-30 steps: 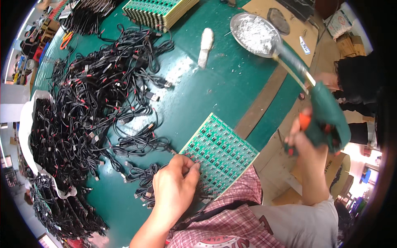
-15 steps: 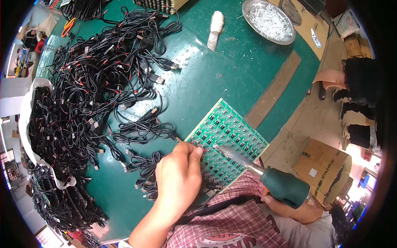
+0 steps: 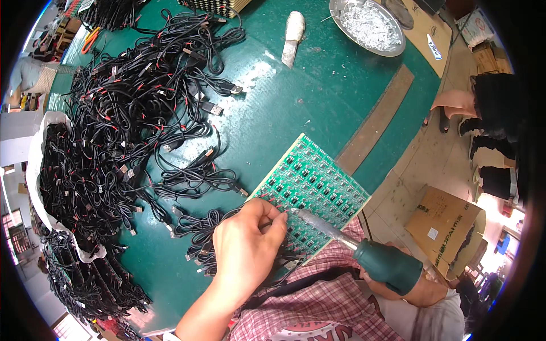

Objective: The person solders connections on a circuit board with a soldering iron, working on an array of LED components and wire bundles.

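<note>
A green printed circuit board (image 3: 318, 176), a panel of many small repeated units, lies at the table's near edge. My left hand (image 3: 247, 238) is over its left part, thumb and forefinger pinched on what looks like a thin wire, mostly hidden by the fingers. Bits of red wire show on the board beside them. My right hand (image 3: 424, 292) is wrapped round the dark green handle of a soldering iron (image 3: 389, 264). The iron's greyish tip meets the board close to my left fingertips. Black USB cables (image 3: 199, 224) lie bundled beside my left hand.
A large heap of black cables (image 3: 136, 102) covers the table's left side. Farther back lie a wrapped-handle blade (image 3: 293, 37) and a metal dish (image 3: 335, 20) of silvery scraps. A brown strip (image 3: 378, 119) is to the right. On the floor stands a cardboard box (image 3: 438, 227).
The iron's tip has shifted slightly left and down toward my left fingertips. My left hand has edged a little right over the board, still pinched.
</note>
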